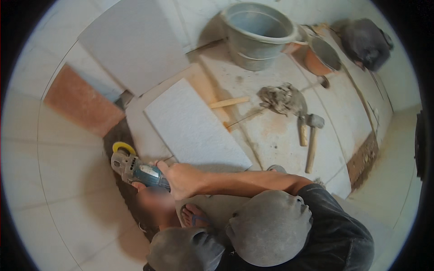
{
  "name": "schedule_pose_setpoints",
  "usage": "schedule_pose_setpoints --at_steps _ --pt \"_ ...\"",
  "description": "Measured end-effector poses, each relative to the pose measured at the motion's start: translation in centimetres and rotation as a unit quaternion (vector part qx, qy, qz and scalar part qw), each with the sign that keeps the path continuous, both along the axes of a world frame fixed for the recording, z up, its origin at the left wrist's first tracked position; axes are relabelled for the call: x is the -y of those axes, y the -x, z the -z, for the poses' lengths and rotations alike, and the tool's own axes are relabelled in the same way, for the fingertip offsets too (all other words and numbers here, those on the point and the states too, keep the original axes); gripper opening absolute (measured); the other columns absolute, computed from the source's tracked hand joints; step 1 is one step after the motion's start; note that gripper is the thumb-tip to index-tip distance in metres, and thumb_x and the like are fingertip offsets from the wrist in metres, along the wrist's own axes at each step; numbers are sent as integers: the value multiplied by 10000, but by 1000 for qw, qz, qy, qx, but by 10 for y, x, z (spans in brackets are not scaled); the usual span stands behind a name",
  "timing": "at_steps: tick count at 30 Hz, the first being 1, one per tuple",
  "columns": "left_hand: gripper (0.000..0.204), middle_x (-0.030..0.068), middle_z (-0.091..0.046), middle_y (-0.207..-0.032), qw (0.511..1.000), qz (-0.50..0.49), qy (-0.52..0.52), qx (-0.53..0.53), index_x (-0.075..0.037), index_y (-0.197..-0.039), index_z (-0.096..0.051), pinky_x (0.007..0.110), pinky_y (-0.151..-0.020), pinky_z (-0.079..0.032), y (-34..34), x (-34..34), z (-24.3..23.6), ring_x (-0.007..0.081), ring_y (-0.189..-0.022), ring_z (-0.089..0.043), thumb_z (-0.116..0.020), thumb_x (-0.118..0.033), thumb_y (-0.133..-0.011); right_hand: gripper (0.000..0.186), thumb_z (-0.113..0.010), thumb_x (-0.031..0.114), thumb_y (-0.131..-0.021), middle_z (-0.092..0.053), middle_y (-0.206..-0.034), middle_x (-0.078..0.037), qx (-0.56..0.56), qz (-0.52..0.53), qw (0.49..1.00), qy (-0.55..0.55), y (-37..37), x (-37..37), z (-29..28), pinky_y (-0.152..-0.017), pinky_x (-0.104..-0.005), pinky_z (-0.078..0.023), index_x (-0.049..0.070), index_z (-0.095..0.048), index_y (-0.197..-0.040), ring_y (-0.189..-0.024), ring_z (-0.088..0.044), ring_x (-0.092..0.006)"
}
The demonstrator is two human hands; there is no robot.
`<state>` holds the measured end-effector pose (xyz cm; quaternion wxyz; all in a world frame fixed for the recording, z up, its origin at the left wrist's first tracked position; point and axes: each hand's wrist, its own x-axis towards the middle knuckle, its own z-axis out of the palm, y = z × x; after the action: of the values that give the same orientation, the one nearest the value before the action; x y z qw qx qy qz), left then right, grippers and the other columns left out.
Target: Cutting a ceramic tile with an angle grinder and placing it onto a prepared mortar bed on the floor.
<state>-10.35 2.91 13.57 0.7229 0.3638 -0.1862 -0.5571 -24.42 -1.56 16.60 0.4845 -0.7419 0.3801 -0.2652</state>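
A teal and grey angle grinder (pixel 145 174) with a yellow disc (pixel 123 147) points toward the far left. My right hand (pixel 183 179) is closed around the rear of its body, the arm reaching across from the right. My left hand (pixel 151 198) is at the near side of the grinder, its fingertips against the casing; a blurred patch covers most of it. The disc is over the rough dark strip (pixel 126 194) along the foot of the tiled wall. Whether it touches the strip I cannot tell.
A white tile (pixel 199 128) lies right of the grinder. A grey panel (pixel 135 43) leans behind it, beside a reddish-brown tile (pixel 83 101). Farther right are a mallet (pixel 313 142), a wooden-handled tool (pixel 303 131), a crumpled cloth (pixel 282 99), a grey bucket (pixel 257 38) and an orange bucket (pixel 321 58).
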Motion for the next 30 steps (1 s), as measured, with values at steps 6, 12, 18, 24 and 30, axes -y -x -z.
schedule_pose_setpoints --at_steps 6,12,18,24,30 --pt "631 135 -623 -1241 996 -9 79 31 4 -1347 -532 429 -1021 -490 -6 10 -9 256 -1164 -613 -433 -555 -1073 796 -774 222 -705 -688 -916 -329 2 -13 1000 10 -7 7 0 -780 -512 -568 -83 -430 -1355 -856 -703 -496" --pt "483 113 -673 -1237 884 135 -85 440 16 -1344 -613 357 -968 -503 2 19 -3 182 -1151 -625 -471 -382 -1111 771 -830 250 -676 -689 -950 -269 68 101 991 -51 44 21 19 -818 -404 -564 -78 -513 -1297 -895 -725 -344" --pt "606 222 -630 -1338 829 126 -203 506 41 -1430 -536 391 -1037 -492 5 42 63 309 -1292 -589 -554 -441 -1063 692 -856 287 -705 -711 -1117 -195 65 228 957 -168 121 37 33 -923 -400 -529 -58 -576 -1235 -1031 -679 -294" --pt "795 320 -272 -1611 733 170 -190 630 97 -1545 -293 475 -1208 -308 29 -2 132 457 -1488 -318 -617 -388 -1005 786 -833 232 -701 -672 -1272 -192 213 280 890 -290 207 27 105 -1010 -399 -502 -74 -535 -1360 -1130 -654 -284" --pt "971 354 -80 -1661 726 182 -139 648 165 -1566 -87 489 -1250 -215 42 -11 154 494 -1536 -176 -629 -397 -989 870 -787 212 -678 -607 -1364 -157 323 276 851 -308 192 14 159 -950 -399 -522 -64 -465 -1438 -1095 -618 -229"
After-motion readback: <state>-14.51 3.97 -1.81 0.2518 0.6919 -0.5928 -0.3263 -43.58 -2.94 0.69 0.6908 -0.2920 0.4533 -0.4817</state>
